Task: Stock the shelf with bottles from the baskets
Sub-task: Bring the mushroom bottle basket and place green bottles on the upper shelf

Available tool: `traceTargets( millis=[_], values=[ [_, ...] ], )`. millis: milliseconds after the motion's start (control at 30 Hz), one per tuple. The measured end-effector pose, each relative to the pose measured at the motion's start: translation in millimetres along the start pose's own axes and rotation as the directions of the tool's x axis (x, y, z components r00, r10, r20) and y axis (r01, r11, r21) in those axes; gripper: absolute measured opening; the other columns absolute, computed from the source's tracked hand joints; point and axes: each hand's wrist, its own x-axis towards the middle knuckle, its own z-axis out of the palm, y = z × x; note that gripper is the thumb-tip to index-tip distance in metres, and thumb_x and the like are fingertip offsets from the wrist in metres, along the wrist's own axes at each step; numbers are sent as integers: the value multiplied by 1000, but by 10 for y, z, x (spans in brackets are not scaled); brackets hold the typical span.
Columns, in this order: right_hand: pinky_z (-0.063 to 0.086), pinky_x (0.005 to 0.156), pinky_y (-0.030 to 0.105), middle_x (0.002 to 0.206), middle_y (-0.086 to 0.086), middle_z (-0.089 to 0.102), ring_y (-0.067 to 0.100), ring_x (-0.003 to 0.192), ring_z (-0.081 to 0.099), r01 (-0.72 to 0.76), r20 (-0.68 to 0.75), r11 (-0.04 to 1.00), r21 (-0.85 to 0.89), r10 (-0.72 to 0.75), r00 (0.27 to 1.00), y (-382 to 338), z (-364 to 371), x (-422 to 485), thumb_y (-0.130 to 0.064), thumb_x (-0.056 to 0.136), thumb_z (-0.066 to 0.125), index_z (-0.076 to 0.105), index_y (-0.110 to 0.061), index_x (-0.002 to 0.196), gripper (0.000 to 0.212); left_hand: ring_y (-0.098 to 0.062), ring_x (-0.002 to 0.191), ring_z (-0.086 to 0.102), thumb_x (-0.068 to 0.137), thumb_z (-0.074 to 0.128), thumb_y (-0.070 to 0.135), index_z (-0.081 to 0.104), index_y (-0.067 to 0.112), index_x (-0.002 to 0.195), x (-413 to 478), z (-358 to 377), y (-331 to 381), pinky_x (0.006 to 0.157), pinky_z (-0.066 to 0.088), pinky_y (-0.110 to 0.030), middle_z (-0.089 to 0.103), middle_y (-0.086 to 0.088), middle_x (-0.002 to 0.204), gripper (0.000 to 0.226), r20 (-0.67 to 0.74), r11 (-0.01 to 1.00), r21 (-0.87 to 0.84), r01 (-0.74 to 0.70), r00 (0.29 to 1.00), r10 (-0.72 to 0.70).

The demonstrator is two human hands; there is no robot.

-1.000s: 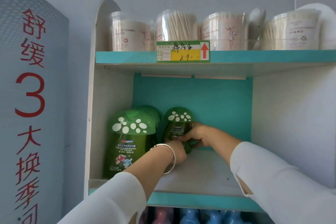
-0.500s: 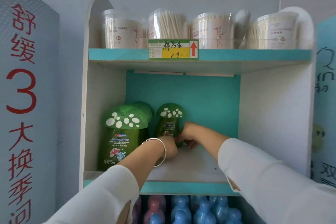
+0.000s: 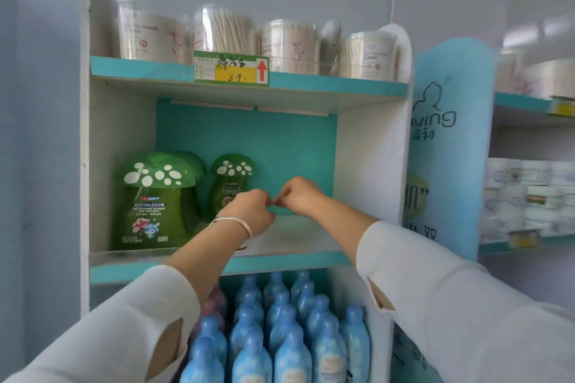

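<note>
Step in hand: judged as finishing the placing of the small green mushroom-cap bottle (image 3: 231, 177) and letting it go.
Bottle place: upright at the back of the middle shelf (image 3: 295, 236), at 9 o'clock from the meeting fingertips; large green mushroom-cap bottle (image 3: 152, 202) near the front, at 8 o'clock from it.
Left hand (image 3: 245, 211): fingers curled, nothing seen inside; covering the small bottle's lower part, contact impossible to tell.
Right hand (image 3: 300, 196): at 3 o'clock from the left one, fingers curled, tips touching the left tips, apart from the bottle, nothing seen held.
Doing it well: draw both hands straight back toward 6 o'clock, low and slow; keep the bracelet (image 3: 231, 222) away from the cap; check the label faces front.
Risk: wide cap on narrow body, probably easy to tip when brushed.
Free room: bare board toward 3 o'clock, good for the next bottles.
Baskets: not in view.
</note>
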Motion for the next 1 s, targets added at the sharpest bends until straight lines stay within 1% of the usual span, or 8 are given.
traceTargets(
  millis=[100,233,400,533,700,800,900,1000],
  values=[
    [49,87,29,109,7,69,25,103,63,-4,-115,999,43,9,993,230,-236,-339,-27,85,66,72,-16,99,18,-28,104,60,88,50,21,59,19,111,-238,30,306,92,49,-35,64,-8,114,25,-54,998,-41,-41,998,39],
    [51,87,35,107,6,69,27,100,62,4,-244,997,80,16,970,573,-543,-855,-24,88,58,70,-19,95,15,-29,99,61,88,46,23,58,23,101,-613,179,835,88,49,-35,66,-6,108,18,-115,993,-57,-103,989,96],
    [53,84,40,102,6,69,28,95,62,-43,-304,990,132,82,949,1264,-877,-1477,-22,89,51,68,-24,89,16,-30,97,61,90,45,25,54,20,100,-979,582,1660,81,45,-34,66,-7,104,15,-81,968,-87,-234,971,227],
    [50,82,31,102,7,70,26,96,63,-144,-262,982,118,171,950,2057,-1093,-1952,-15,89,53,70,-19,95,19,-31,99,60,92,44,26,55,19,103,-1226,1047,2342,82,46,-34,65,-7,107,17,-2,931,-128,-341,939,344],
    [51,87,34,89,6,69,23,87,59,-302,-166,951,70,310,936,3016,-1447,-2669,-20,90,59,70,-12,101,18,-30,100,60,91,47,28,54,19,106,-1467,1688,3101,84,46,-35,65,-6,108,19,97,864,-189,-467,867,489],
    [52,90,40,98,13,67,24,88,60,-411,-105,912,5,409,907,3467,-1619,-3093,-17,89,59,69,-9,104,20,-26,104,61,91,47,30,53,22,109,-1592,2026,3471,85,45,-33,66,-3,111,21,141,827,-172,-535,818,558],
    [50,84,30,110,15,66,26,94,62,-478,-23,875,-75,478,878,3810,-1713,-3575,-13,90,57,67,-5,110,23,-26,109,59,92,45,32,50,24,113,-1767,2338,3723,89,43,-31,64,-1,116,23,199,787,-122,-605,761,617],
    [50,75,28,108,12,65,25,83,62,-531,102,826,-189,555,826,4056,-1669,-4017,-15,92,56,65,-4,113,26,-25,109,58,91,46,34,52,26,112,-2011,2657,3852,92,42,-33,64,0,116,23,283,754,-128,-644,705,650]
  ],
)
